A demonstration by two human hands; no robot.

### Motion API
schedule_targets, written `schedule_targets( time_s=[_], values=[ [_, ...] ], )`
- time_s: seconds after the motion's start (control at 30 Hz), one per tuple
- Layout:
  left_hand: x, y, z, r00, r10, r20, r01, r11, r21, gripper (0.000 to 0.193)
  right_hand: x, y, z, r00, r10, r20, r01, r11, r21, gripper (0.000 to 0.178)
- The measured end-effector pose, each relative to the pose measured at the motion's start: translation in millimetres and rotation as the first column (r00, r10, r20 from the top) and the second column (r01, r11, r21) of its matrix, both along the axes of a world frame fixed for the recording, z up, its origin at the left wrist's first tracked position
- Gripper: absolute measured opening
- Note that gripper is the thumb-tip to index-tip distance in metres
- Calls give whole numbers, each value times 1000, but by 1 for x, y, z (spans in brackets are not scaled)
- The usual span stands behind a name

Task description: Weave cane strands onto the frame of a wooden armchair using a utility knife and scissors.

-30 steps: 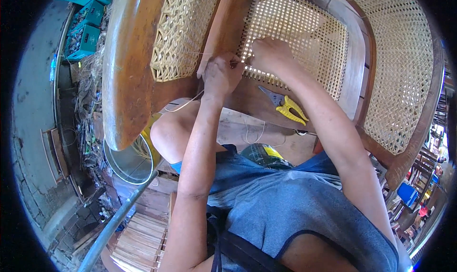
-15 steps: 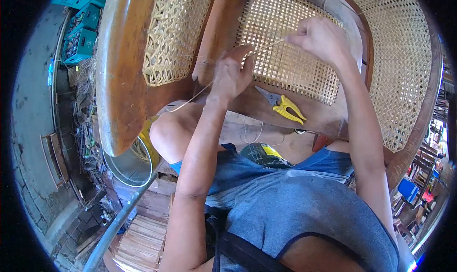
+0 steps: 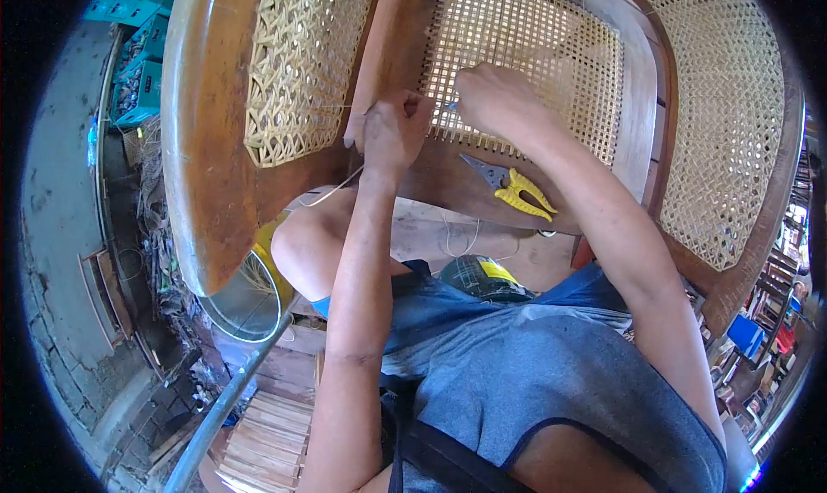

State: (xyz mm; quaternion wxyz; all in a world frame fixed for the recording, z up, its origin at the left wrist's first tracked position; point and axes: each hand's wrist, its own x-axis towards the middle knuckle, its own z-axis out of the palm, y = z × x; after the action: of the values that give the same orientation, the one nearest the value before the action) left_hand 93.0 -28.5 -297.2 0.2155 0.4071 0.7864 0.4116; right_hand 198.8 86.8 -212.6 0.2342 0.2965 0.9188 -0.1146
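Observation:
A woven cane seat in a wooden frame lies in front of me. At its left edge my left hand is closed in a pinch, with a thin pale cane strand trailing from beneath it towards my knee. My right hand is closed over the weave, its knuckles up, close beside the left. A small bit of blue shows at its fingertips, but what it holds is hidden. On the front rail of the frame rest pruning shears with yellow handles, apart from both hands.
Cane-panelled wooden sides stand left and right of the seat. A bucket with strands in it sits by my left knee, next to a metal pipe. Teal crates are at the far left; wooden slats lie below.
My right hand has come down and left, from raised above the seat to beside my left hand. The strand stretched between the hands no longer shows there. My left hand has shifted slightly left.

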Motion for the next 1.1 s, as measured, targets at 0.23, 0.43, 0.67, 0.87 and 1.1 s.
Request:
schedule_targets(
  time_s=[0.23,0.43,0.67,0.87,1.1],
  values=[
    [-4,-2,-9,998,48,26,-49,998,41,26,-6,-5,1,997,11,-72,-7,999,48,20],
    [-3,-1,-9,997,13,71,-15,999,37,26,-5,-7,-7,984,22,-178,-7,996,86,18],
    [-1,0,-9,998,45,-46,-48,997,-67,26,-3,-8,-6,992,-20,-128,21,1000,3,15],
    [-2,3,-6,998,-13,-64,4,990,-141,25,-7,-9,-5,988,49,-146,-37,996,81,17],
    [8,8,-4,961,-58,-270,72,996,45,19,-17,4,0,999,26,-45,-23,998,54,23]
  ],
)
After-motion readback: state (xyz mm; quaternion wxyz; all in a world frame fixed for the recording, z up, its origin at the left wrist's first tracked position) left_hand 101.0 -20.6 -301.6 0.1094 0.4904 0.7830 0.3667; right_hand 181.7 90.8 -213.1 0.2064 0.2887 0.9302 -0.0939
